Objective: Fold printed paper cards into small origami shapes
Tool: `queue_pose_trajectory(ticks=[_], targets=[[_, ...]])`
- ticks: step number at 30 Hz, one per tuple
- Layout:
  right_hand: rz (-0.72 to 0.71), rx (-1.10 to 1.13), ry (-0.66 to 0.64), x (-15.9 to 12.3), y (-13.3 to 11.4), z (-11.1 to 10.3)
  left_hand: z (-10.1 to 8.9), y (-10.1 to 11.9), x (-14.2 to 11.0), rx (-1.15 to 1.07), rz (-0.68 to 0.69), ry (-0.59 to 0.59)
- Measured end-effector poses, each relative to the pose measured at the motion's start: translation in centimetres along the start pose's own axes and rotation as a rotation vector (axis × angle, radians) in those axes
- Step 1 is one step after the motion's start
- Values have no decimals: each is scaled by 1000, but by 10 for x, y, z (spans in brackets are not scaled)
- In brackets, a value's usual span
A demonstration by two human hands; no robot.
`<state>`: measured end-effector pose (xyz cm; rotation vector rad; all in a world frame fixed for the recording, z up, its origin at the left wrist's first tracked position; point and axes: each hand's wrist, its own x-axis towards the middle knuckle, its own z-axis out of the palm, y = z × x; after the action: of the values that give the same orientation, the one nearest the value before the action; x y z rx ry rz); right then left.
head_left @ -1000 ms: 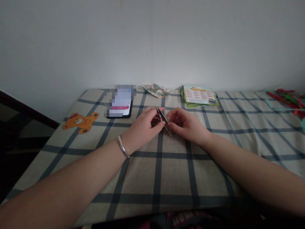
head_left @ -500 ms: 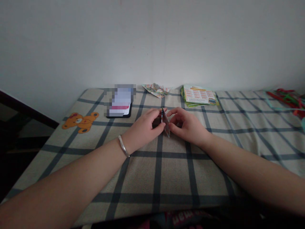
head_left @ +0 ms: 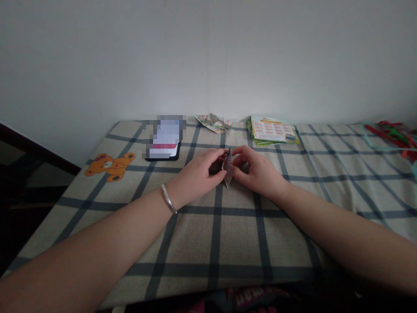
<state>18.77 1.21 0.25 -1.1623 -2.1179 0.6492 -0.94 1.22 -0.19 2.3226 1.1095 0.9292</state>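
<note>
A small piece of folded paper [head_left: 227,168] stands nearly upright between my two hands, over the middle of the checked cloth. My left hand [head_left: 206,168] grips its left side with thumb and fingers, and a silver bangle circles that wrist. On the other side, my right hand [head_left: 255,168] holds the paper between thumb and curled fingers. The paper's far layers are partly hidden by my fingers. Behind the hands lies a folded printed paper shape [head_left: 215,123] with pointed ends.
A phone [head_left: 164,138] with a blurred screen lies at the back left, near a bear picture [head_left: 110,167]. Printed cards [head_left: 273,130] are stacked by the wall [head_left: 208,56]. Red and green items [head_left: 392,134] lie far right on the checked tablecloth [head_left: 192,243].
The folded paper has turned between my fingers: its upper tip has shifted right and its lower tip slightly left. Both hands stay in nearly the same place.
</note>
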Motion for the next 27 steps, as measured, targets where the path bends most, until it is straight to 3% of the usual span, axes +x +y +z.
queue_pose_trajectory(ticks=[4, 18, 23, 27], targets=[[-45, -65, 28, 0, 0, 0, -5, -4, 1, 39, 31, -69], [12, -167, 125, -2, 0, -5, -7, -4, 2, 72, 71, -89], [-232, -415, 128, -1, 3, -7, -9, -4, 3, 76, 88, -120], [-317, -414, 80, -1, 6, -10, -13, -5, 4, 64, 110, -168]])
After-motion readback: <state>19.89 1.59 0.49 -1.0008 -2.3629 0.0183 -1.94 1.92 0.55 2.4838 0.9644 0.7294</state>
